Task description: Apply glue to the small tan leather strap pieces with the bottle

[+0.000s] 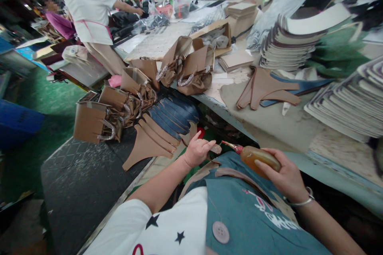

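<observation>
Right hand [285, 173] wraps an amber bottle [257, 160] above the apron [236, 195], red nozzle [237, 148] towards the small pale piece [216, 149] the left hand [197, 151] pinches. That bottle looks squeezable, light, maybe slick, best gripped round its belly; beyond, tan cut pieces [143, 146] lie overlapping.

Bottle [253, 156]: smooth plastic (rather glossy).

Blue bin [19, 121] on green floor [61, 89]; co-worker [89, 16] (in white) standing.
</observation>
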`<state>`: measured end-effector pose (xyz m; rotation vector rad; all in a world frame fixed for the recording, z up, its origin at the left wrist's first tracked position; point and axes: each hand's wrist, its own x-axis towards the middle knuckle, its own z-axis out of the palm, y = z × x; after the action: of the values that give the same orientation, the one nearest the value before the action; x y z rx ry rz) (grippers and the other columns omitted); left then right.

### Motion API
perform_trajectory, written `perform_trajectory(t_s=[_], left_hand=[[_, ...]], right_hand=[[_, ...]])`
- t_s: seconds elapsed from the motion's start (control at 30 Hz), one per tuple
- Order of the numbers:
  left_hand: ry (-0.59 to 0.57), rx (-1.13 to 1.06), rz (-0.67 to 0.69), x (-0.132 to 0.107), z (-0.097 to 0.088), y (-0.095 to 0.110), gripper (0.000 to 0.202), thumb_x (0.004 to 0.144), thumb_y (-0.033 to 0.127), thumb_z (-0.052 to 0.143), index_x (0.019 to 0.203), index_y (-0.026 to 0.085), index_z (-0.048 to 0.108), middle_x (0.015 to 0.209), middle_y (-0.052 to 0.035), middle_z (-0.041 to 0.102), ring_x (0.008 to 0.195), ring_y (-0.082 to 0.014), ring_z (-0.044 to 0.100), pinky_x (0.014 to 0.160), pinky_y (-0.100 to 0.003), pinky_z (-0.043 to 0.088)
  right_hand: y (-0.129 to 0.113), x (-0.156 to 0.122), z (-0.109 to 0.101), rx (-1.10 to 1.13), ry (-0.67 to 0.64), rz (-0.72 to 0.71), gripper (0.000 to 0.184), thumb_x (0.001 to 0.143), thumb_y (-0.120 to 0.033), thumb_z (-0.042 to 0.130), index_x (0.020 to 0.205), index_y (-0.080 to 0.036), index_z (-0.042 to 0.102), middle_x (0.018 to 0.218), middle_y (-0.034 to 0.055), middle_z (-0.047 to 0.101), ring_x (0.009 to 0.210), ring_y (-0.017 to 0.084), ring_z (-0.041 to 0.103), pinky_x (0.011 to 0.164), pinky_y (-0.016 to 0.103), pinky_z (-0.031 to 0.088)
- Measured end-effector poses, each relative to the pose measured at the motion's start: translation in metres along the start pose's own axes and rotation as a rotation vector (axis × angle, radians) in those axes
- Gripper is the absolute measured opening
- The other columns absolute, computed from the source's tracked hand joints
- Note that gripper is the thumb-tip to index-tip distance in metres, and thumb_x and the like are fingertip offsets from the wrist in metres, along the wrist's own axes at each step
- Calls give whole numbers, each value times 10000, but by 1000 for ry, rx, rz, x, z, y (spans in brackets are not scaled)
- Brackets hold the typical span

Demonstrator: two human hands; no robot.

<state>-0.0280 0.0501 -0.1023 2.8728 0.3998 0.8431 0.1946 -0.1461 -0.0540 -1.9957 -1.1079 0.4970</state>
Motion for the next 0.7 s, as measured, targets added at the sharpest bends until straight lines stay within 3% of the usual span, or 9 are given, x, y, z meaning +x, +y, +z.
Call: perform_trajectory(t_s=[0.1, 0.33, 0.4, 0.53, 0.7], left_hand=[[28, 24, 30, 0, 2, 0, 341, 851, 102, 365, 1076, 173, 611, 729, -17, 658, 691, -102, 612, 1066, -460, 341], [15, 80, 52, -1, -1, -1, 331, 843, 108, 388, 1091, 177, 595, 743, -9, 654, 708, -102, 612, 1062, -451, 349], [11, 76, 51, 0, -3, -2, 321, 848, 115, 390, 1089, 172, 594, 744, -13, 655, 703, -103, 611, 1061, -457, 348], [31, 75, 55, 0, -3, -3, 317, 850, 113, 378, 1072, 160, 600, 741, -20, 664, 678, -103, 611, 1064, -470, 338], [-63, 58, -21, -3, -8, -1, 346, 830, 142, 373, 1082, 172, 608, 753, -20, 677, 712, -118, 633, 1047, -456, 363]], right_hand=[[-1, -1, 1, 58, -34, 44, 435, 726, -491, 621, 1048, -203, 573, 935, 54, 661, 777, 221, 642, 707, 325, 532], [-8, -12, 1, 198, -329, 27, 407, 753, -428, 629, 1091, -224, 532, 986, 40, 653, 835, 209, 637, 736, 300, 529], [-10, -12, 0, 212, -316, 43, 413, 750, -432, 629, 1093, -224, 532, 982, 39, 654, 832, 208, 637, 733, 298, 530], [-14, -8, -2, 160, -171, 87, 437, 711, -464, 636, 1061, -215, 553, 942, 43, 660, 785, 212, 640, 718, 305, 534], [-3, -10, -3, 229, -278, 147, 472, 598, -512, 714, 996, -278, 621, 1000, 57, 669, 868, 290, 641, 773, 387, 537]])
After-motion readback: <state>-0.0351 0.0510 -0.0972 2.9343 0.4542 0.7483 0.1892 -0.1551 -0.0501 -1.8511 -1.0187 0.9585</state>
